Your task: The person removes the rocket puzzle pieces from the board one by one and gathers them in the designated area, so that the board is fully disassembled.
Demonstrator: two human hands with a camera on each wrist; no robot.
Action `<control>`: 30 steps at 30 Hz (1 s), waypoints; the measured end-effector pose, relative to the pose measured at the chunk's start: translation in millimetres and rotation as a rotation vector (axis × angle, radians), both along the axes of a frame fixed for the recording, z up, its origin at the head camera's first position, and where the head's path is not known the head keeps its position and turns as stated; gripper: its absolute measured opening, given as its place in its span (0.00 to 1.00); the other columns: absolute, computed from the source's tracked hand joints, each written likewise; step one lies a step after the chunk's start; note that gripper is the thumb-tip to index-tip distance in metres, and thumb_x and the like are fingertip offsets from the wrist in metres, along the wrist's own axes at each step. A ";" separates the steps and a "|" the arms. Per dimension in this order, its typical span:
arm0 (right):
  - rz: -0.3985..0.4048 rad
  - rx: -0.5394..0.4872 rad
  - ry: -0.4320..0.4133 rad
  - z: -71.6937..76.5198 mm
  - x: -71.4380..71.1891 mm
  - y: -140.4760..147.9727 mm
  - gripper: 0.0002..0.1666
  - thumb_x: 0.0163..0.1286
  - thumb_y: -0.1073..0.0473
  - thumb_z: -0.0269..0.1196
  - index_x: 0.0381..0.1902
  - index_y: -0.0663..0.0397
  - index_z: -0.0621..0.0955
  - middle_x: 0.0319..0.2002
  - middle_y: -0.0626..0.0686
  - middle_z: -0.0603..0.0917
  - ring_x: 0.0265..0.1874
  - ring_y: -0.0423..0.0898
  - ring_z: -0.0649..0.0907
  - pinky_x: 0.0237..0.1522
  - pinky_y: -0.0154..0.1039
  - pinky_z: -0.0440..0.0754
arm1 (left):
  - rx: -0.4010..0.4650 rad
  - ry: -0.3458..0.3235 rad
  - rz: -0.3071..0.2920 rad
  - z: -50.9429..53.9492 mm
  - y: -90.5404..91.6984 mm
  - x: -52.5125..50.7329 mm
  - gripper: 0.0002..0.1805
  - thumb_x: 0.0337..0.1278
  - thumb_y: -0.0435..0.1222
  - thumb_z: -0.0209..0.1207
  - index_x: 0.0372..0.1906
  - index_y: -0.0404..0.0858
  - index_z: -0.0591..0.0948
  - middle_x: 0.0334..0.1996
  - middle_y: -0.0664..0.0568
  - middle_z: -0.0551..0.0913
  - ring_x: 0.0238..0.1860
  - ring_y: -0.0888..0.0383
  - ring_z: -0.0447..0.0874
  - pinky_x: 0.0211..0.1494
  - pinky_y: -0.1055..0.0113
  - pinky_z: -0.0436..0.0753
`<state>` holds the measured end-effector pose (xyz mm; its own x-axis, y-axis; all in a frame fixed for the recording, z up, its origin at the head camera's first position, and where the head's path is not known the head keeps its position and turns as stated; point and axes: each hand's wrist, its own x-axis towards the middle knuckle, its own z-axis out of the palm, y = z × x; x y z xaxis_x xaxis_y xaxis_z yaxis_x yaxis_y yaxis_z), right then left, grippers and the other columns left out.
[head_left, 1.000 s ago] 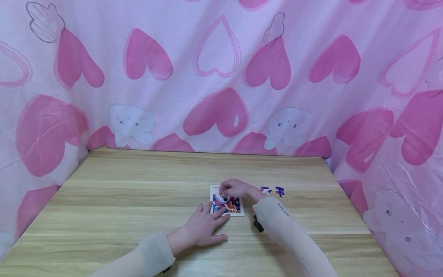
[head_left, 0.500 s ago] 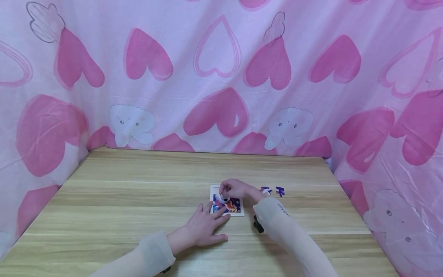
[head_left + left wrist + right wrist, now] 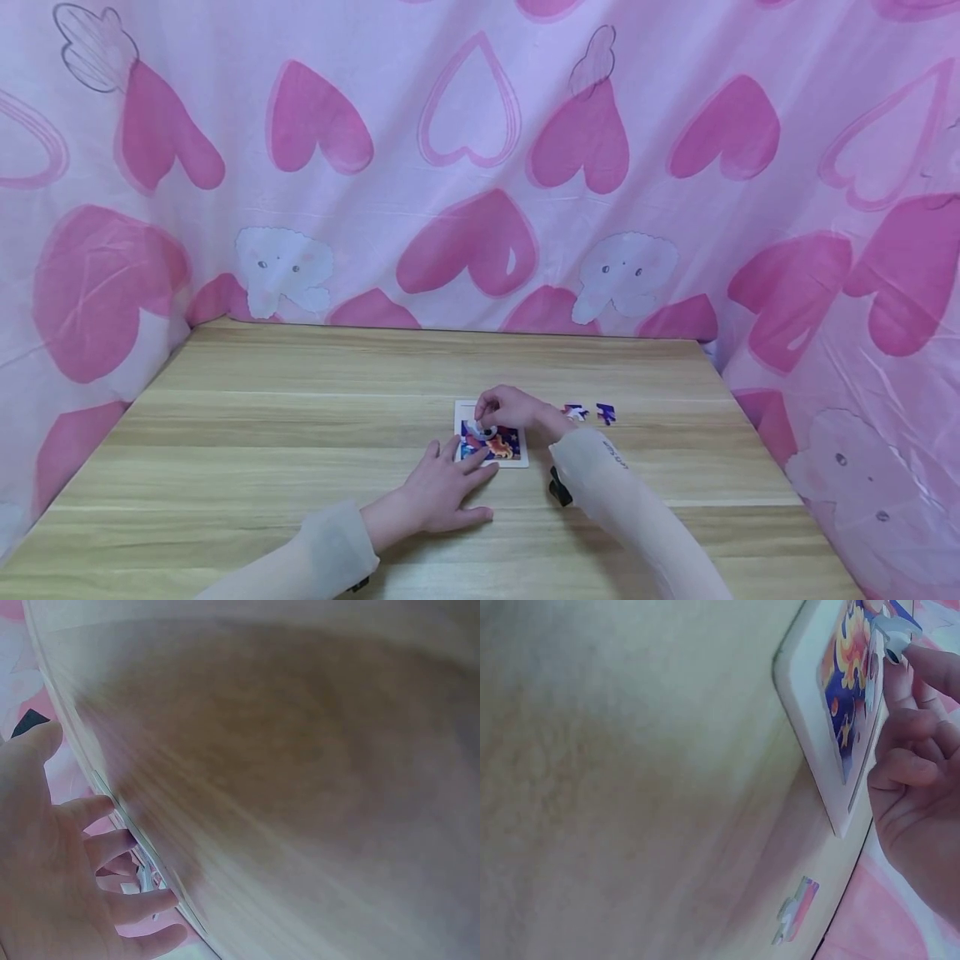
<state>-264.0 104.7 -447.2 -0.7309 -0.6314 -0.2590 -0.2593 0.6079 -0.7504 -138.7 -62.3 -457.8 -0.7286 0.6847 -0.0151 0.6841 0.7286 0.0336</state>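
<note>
A small jigsaw puzzle in a white tray (image 3: 522,464) lies on the wooden table, its dark blue and orange picture partly filled. My right hand (image 3: 513,408) pinches a puzzle piece (image 3: 895,631) between thumb and fingertips, tilted over the tray's upper left part. The other fingers are curled in, as the right wrist view shows. My left hand (image 3: 442,495) lies with spread fingers at the tray's lower left, fingertips on its edge. In the left wrist view that hand (image 3: 67,877) shows its palm side. The right hand hides the tray's upper right.
Two loose puzzle pieces lie right of the tray: a purple and white one (image 3: 575,412) close to the right wrist, and a purple one (image 3: 606,414) farther right. A pink heart-patterned curtain (image 3: 465,250) stands behind and beside the table (image 3: 300,417).
</note>
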 end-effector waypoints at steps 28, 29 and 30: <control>-0.091 -0.100 0.030 11.1 11.0 76.3 0.05 0.55 0.68 0.59 0.31 0.61 0.79 0.28 0.51 0.79 0.28 0.44 0.75 0.33 0.38 0.74 | 0.008 0.012 -0.007 -3.2 0.0 -0.4 0.36 0.52 0.65 0.38 0.64 0.53 0.62 0.63 0.53 0.60 0.58 0.36 0.58 0.53 0.40 0.59; -0.094 -0.092 0.018 10.0 11.6 80.5 0.04 0.55 0.67 0.60 0.31 0.61 0.79 0.29 0.51 0.79 0.28 0.44 0.75 0.34 0.38 0.73 | 0.007 0.013 -0.008 -3.3 -0.1 -0.3 0.36 0.52 0.65 0.38 0.64 0.53 0.62 0.63 0.53 0.60 0.58 0.36 0.58 0.53 0.40 0.59; -0.093 -0.089 0.007 9.0 12.2 84.7 0.04 0.56 0.67 0.60 0.31 0.61 0.79 0.29 0.51 0.79 0.28 0.44 0.74 0.34 0.38 0.73 | 0.006 0.014 -0.009 -3.4 -0.2 -0.2 0.36 0.52 0.65 0.38 0.64 0.53 0.62 0.63 0.53 0.60 0.58 0.36 0.58 0.53 0.40 0.59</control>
<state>-251.8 189.4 -438.2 -0.7889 -0.5812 -0.1996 -0.2108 0.5610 -0.8005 -138.9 -62.5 -461.2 -0.7229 0.6910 -0.0008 0.6907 0.7226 0.0278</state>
